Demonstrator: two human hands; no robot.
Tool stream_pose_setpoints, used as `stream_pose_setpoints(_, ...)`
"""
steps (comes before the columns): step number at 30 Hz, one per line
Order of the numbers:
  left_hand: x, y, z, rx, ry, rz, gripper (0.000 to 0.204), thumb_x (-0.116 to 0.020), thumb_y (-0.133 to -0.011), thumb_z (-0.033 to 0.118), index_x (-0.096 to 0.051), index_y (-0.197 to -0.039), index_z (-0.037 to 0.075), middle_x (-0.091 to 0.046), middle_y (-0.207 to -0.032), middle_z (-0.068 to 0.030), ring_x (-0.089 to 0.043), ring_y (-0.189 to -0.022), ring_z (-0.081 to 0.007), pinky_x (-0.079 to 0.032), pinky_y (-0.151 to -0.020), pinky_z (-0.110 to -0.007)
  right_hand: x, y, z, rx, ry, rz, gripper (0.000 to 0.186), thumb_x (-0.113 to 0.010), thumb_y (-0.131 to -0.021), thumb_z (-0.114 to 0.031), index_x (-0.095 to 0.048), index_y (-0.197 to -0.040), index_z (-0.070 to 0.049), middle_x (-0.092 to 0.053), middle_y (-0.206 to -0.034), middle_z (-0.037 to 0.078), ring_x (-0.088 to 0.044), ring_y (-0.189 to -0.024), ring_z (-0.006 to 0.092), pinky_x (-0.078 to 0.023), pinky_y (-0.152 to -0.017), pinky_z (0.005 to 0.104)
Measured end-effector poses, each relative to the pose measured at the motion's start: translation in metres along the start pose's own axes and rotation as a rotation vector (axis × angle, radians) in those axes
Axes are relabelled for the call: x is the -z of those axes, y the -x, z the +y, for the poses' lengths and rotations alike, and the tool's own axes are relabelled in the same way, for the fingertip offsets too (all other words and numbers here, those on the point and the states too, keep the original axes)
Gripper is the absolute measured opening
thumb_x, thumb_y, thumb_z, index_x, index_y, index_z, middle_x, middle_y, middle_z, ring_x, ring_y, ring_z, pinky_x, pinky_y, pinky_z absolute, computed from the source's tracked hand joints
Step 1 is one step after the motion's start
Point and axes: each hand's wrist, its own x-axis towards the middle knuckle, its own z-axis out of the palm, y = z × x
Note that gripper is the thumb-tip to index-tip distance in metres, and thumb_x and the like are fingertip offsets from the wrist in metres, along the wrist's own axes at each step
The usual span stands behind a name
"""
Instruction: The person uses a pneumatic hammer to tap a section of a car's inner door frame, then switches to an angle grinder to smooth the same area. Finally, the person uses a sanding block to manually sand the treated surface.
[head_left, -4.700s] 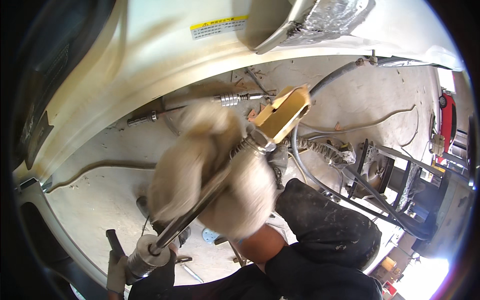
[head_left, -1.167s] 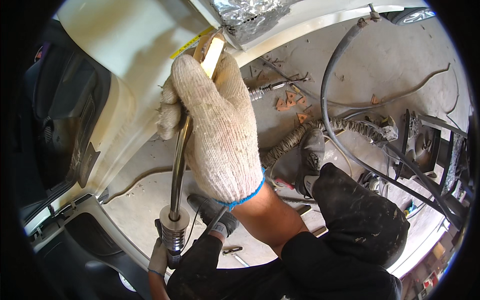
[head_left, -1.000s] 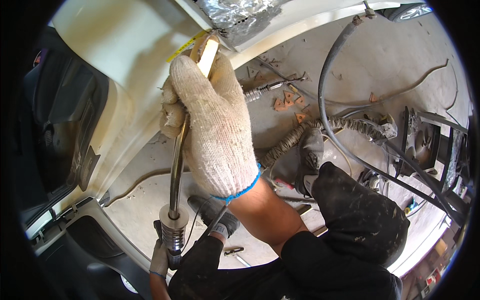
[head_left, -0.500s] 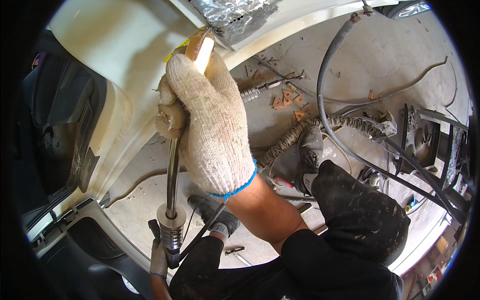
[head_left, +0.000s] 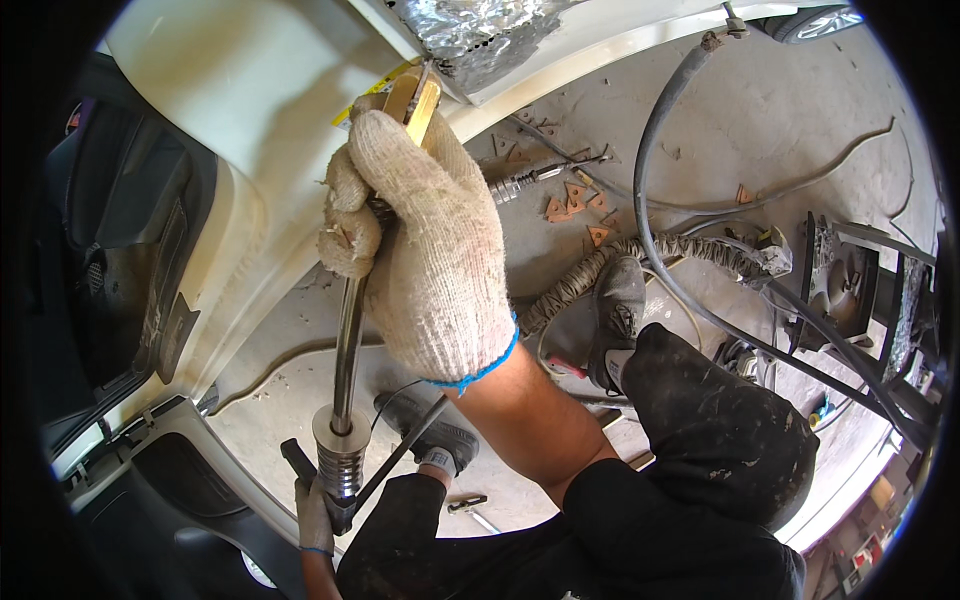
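Note:
My right hand [head_left: 430, 240], in a white knit glove with a blue cuff, is closed around the front part of a slide hammer [head_left: 348, 350]. Ahead of the glove, a brass-coloured block [head_left: 420, 112] at the tool's tip sits against or very near the edge of the cream car body panel [head_left: 220, 80]. Beside the tip is a patch of bare, dented shiny metal [head_left: 470, 35]. The tool's steel rod runs down to a ribbed round weight [head_left: 342, 450]. My left hand [head_left: 314, 518], also gloved, is closed on the black handle at its rear end, fingers partly hidden.
A thick hose [head_left: 650, 130] and a fabric-wrapped cable [head_left: 590, 275] cross the concrete floor. Several copper-coloured triangular pieces [head_left: 575, 200] lie near another rod-like tool [head_left: 525, 182]. An open car door [head_left: 200, 480] stands lower left, and a black metal frame [head_left: 850, 270] at right.
The tool's tip and my right hand have shifted slightly to the right, and the brass-coloured block has turned a little. The rear handle with my left hand has moved slightly left.

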Motion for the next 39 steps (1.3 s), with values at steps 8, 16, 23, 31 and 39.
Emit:
stream_pose_setpoints(8,-0.002,0.000,-0.009,0.044,0.008,-0.036,0.031,-0.042,-0.101,0.024,-0.052,-0.122,0.005,-0.061,-0.094,-0.0027,-0.059,-0.077,-0.0111,-0.050,-0.066,-0.029,0.001,0.000,-0.001,0.030,0.019,0.001,0.017,-0.062,-0.096,-0.023,-0.052,-0.098,-0.010,-0.052,-0.075,0.001,-0.041,-0.057,0.0077,-0.031,-0.050,0.0229)
stream_pose_setpoints(16,0.001,0.000,-0.009,0.064,-0.007,-0.076,0.038,-0.051,-0.098,0.030,-0.052,-0.120,-0.001,-0.059,-0.099,-0.0071,-0.057,-0.088,-0.0140,-0.048,-0.078,-0.030,0.001,0.000,0.000,0.039,-0.007,-0.017,0.016,-0.062,-0.096,-0.022,-0.051,-0.095,-0.010,-0.052,-0.075,0.000,-0.040,-0.057,0.0060,-0.029,-0.048,0.0217)
stream_pose_setpoints(23,0.000,0.001,-0.007,0.029,-0.052,-0.077,0.031,-0.044,-0.099,0.023,-0.053,-0.123,0.004,-0.062,-0.096,-0.0042,-0.060,-0.082,-0.0123,-0.050,-0.071,-0.031,0.003,-0.002,0.002,0.063,0.013,-0.026,0.014,-0.059,-0.097,-0.020,-0.050,-0.093,-0.010,-0.051,-0.074,0.000,-0.039,-0.055,0.0062,-0.029,-0.047,0.0219)
stream_pose_setpoints(31,0.003,0.002,-0.006,0.084,0.016,-0.117,0.048,-0.054,-0.097,0.042,-0.052,-0.116,-0.003,-0.057,-0.096,-0.0055,-0.054,-0.086,-0.0138,-0.047,-0.078,-0.031,0.005,0.002,-0.001,-0.016,0.126,0.042,0.023,-0.061,-0.097,-0.024,-0.053,-0.099,-0.003,-0.057,-0.078,0.004,-0.052,-0.061,0.0104,-0.042,-0.054,0.0255)
stream_pose_setpoints(39,0.004,-0.001,-0.013,0.076,0.023,-0.128,0.052,-0.054,-0.096,0.049,-0.053,-0.114,0.001,-0.054,-0.099,-0.0054,-0.052,-0.092,-0.0161,-0.045,-0.084,-0.032,0.040,0.106,0.070,-0.435,0.400,-0.114,0.029,-0.066,-0.091,-0.009,-0.055,-0.117,0.000,-0.063,-0.093,0.006,-0.061,-0.085,0.0127,-0.050,-0.077,0.0285)
